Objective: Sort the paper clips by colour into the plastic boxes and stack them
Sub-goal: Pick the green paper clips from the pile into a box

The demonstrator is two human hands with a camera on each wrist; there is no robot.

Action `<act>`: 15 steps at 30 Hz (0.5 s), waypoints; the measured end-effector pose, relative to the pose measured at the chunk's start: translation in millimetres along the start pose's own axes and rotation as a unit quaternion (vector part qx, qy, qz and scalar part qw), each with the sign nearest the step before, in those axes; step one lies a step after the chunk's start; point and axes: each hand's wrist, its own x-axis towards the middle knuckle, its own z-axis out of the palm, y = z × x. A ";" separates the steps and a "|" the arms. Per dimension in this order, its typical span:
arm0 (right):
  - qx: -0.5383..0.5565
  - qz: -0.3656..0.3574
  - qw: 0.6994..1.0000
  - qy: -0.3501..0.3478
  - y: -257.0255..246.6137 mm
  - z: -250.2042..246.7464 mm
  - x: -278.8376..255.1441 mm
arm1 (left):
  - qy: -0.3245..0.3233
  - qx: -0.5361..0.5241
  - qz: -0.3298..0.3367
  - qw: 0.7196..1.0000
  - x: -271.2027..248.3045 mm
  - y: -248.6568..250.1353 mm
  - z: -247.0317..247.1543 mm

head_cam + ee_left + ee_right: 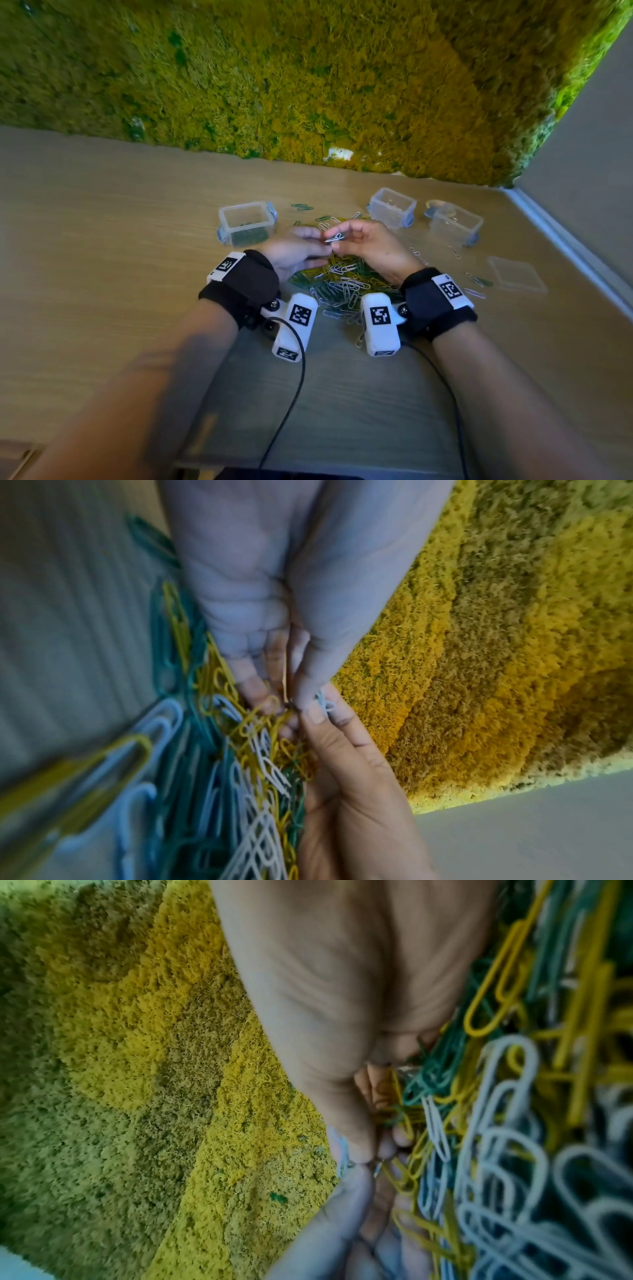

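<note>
Two hands meet above a mixed heap of paper clips (342, 277) on a wooden desk (102, 212), sharing a white paper clip (335, 237) between them. The right hand (371, 245) pinches one end with thumb and forefinger; the left hand (298, 248) pinches the other, its remaining fingers loosely extended. The clip lies roughly level, its long axis running from one hand across to the other, directly over the heap's far edge.

Beyond the heap and to its left stands an open plastic box (247, 222) already holding green clips. Beyond the heap to its right stand two more clear boxes, the nearer one (392, 207) seemingly with a few pale clips at its bottom, the farther one (455, 222) too blurred to read. A loose lid (517, 274) lies right of the heap.

Judging by colour, this clip is bound for a right-side box, so the right hand is better placed to carry it. Most sorting remains; nothing is stacked.
</note>
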 end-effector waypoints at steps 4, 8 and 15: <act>0.075 0.002 0.997 0.003 -3.0 0.3 -1.5 | 0.037 -0.059 0.009 0.998 2.0 -2.0 -2.8; 0.136 0.016 0.991 0.002 -5.4 -0.8 -2.9 | 0.035 -0.081 0.017 0.996 3.3 -3.6 -3.8; 0.100 0.014 0.993 0.068 -2.6 1.9 0.2 | 0.041 -0.099 0.038 0.994 7.7 -5.5 -3.1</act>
